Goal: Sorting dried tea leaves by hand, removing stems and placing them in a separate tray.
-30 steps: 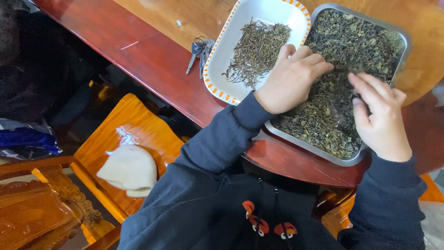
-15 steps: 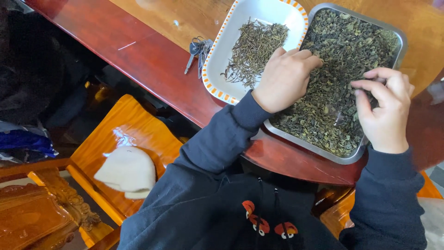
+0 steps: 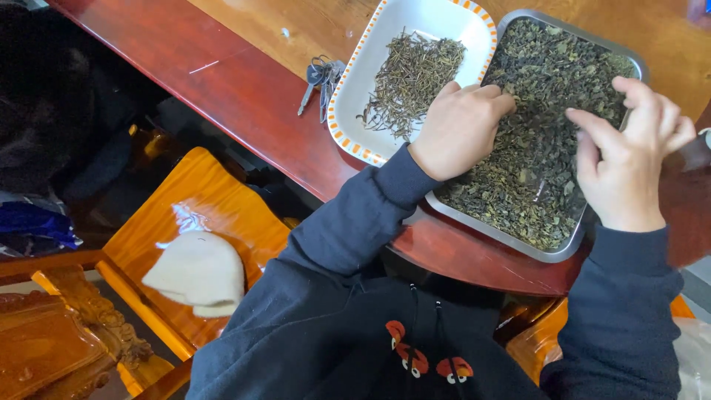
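1. The surface (image 3: 222, 81) is a polished wooden table, dark red along its rounded near edge and lighter brown further in, running across the top of the view.
2. Below its edge stands an orange-brown wooden chair (image 3: 200, 222), with a carved piece of wooden furniture (image 3: 52, 348) at the lower left and dark and blue bundles in the shadow beside them.
3. The person's dark navy sleeves reach up from the bottom of the view to the surface.
4. A metal tray (image 3: 518, 241) lies near the edge on the right, filled with dark green dried leaves (image 3: 533, 170).
5. Touching its left side is a white rectangular dish (image 3: 355, 111) with an orange dashed rim, holding a smaller pile of thin brownish stems (image 3: 411, 78).
6. A cream cloth cap (image 3: 196, 272) rests on the chair seat.
7. The left hand (image 3: 459, 126) rests knuckles-up on the leaves at the tray's left rim, fingers curled down into them; what they grip is hidden.
8. The right hand (image 3: 629, 159) is over the tray's right side, well apart from the left, fingers bent and loosely spread with the tips towards the leaves, clamped on nothing visible.
9. A bunch of keys (image 3: 322, 78) lies just left of the dish.
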